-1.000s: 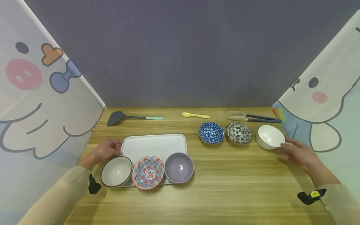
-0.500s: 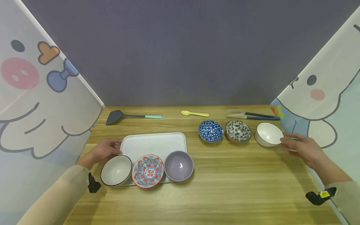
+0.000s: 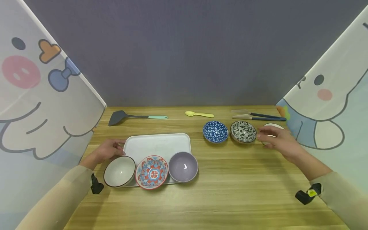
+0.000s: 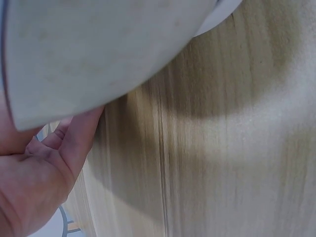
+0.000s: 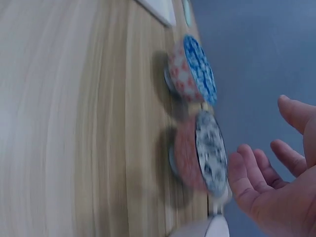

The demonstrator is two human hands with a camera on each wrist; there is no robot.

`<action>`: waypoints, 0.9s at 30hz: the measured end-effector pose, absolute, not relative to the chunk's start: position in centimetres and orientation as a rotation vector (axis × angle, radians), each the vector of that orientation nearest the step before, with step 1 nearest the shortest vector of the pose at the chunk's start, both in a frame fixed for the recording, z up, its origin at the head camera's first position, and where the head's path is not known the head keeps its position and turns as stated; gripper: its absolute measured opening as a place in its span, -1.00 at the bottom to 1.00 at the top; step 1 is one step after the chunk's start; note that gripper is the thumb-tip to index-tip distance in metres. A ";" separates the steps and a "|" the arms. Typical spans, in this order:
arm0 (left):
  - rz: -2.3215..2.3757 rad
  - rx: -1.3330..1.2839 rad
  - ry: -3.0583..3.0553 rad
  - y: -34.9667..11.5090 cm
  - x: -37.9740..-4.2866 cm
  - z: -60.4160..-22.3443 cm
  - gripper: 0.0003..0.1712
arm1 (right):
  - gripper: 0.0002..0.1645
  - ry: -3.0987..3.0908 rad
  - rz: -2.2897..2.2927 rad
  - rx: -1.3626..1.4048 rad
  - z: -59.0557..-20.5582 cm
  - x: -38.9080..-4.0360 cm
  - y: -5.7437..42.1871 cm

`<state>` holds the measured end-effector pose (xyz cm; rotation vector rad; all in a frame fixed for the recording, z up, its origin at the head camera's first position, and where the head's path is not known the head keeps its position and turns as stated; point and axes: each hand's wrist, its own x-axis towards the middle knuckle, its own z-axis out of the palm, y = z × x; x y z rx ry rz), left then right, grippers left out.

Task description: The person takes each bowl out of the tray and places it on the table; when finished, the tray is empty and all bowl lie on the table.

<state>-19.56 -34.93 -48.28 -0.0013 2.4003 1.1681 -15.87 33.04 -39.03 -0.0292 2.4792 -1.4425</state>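
My left hand (image 3: 110,150) is at the left edge of the white tray (image 3: 156,142), its fingertips right at that edge. Just in front of it sits a cream bowl with a dark rim (image 3: 119,172); its underside covers part of the hand in the left wrist view. Beside that bowl on the tray are a red-and-blue patterned bowl (image 3: 151,172) and a purple bowl (image 3: 183,167). My right hand (image 3: 277,142) has its fingers apart, tips close to the rim of a black-and-white floral bowl (image 3: 243,131). Behind this hand, a white bowl (image 3: 274,125) is mostly hidden.
A blue triangle-patterned bowl (image 3: 215,131) stands left of the floral one. Along the back lie a dark spatula with a mint handle (image 3: 138,117), a yellow spoon (image 3: 199,114) and dark-handled tongs (image 3: 258,117). Walls enclose the wooden table (image 3: 230,191) at the back and sides.
My right hand has left the side of the white bowl and moved left, across it, to the floral bowl. The left hand stays at the tray, and the bowls keep their places.
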 end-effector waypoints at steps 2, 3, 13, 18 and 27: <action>1.168 -0.003 2.399 -34.9 -19.6 -48.2 -0.23 | -0.27 2.470 -1.445 -0.053 -39.0 -16.0 31.4; 1.168 -0.005 2.398 -34.9 -19.6 -48.1 -0.23 | -0.27 2.465 -1.443 -0.075 -39.1 -16.0 30.6; 1.179 -0.002 2.388 -35.1 -19.6 -48.4 -0.24 | -0.19 2.317 -1.497 -0.205 -40.8 -16.7 23.7; 1.172 0.003 2.401 -35.2 -19.7 -48.6 -0.23 | -0.19 2.284 -1.501 -0.291 -41.9 -16.5 21.1; 1.160 0.009 2.413 -34.9 -19.5 -48.4 -0.25 | -0.15 2.159 -1.493 -0.384 -44.0 -15.4 17.7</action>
